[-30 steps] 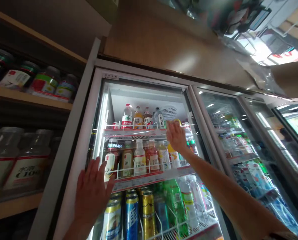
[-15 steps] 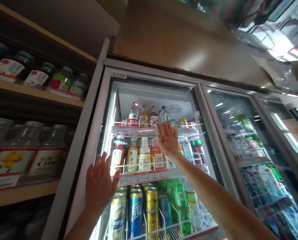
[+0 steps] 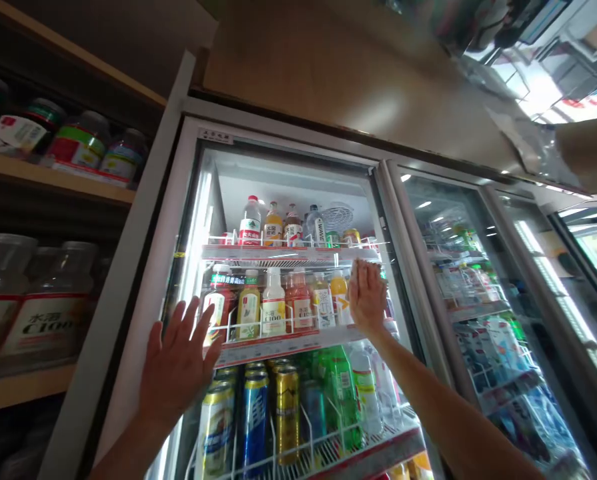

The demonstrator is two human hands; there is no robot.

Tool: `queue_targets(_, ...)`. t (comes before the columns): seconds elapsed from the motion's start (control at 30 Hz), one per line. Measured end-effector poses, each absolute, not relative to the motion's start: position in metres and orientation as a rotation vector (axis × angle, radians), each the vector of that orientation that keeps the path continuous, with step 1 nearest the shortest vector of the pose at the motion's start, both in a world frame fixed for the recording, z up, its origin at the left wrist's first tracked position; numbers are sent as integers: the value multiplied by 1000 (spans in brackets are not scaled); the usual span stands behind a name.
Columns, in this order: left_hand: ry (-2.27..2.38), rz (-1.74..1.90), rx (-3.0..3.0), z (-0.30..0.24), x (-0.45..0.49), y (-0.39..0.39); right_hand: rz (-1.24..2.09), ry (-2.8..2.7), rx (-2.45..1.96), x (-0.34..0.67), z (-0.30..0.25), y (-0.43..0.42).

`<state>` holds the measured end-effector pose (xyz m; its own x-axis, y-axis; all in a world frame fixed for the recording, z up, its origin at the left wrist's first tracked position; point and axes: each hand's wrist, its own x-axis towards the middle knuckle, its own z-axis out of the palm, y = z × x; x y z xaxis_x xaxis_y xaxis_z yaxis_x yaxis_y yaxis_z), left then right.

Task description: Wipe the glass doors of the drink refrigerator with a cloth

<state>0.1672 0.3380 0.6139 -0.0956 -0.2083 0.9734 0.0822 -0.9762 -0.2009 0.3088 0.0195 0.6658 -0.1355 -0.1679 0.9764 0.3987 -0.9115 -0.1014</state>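
Note:
I look up at a drinks fridge with a shut glass door (image 3: 288, 180). My left hand (image 3: 175, 363) lies flat and open on the door's left edge, fingers spread, beside a red-labelled bottle. My right hand (image 3: 367, 293) presses open against the glass on the right side, over the second shelf's bottles (image 3: 273, 303). A cloth seems to lie under its palm, though I cannot make it out. The top shelf (image 3: 288, 255) carries bottles and cans. Beer cans (image 3: 253, 420) and green bottles (image 3: 341, 393) fill the shelf below.
Wooden shelves (image 3: 53, 187) with plastic jars stand to the left of the fridge. More glass-door fridges (image 3: 478, 287) run to the right. A brown panel (image 3: 338, 80) tops the fridge, with a cardboard box and plastic wrap (image 3: 573, 153) at the upper right.
My right hand has moved over the glass, first left, then right and down to the second shelf's level. My left hand has stayed flat on the door's left edge.

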Motion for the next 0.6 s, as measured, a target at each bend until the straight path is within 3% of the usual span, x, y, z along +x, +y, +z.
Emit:
queue_targets(0.17, 184, -2223, -1994, 615, 166, 335, -2219, -849, -2005, 307, 624, -4)
queue_targets(0.3, 161, -2210, -2002, 616, 165, 332, -2161, -345, -1898, 317, 629, -49)
queue_targets(0.4, 113, -2210, -2002, 616, 165, 331, -2109, -263, -1896, 314, 626, -29)
queue_targets(0.6, 90, -2154, -2060, 614, 163, 334, -2118, -1255, -2069, 271, 562, 45)
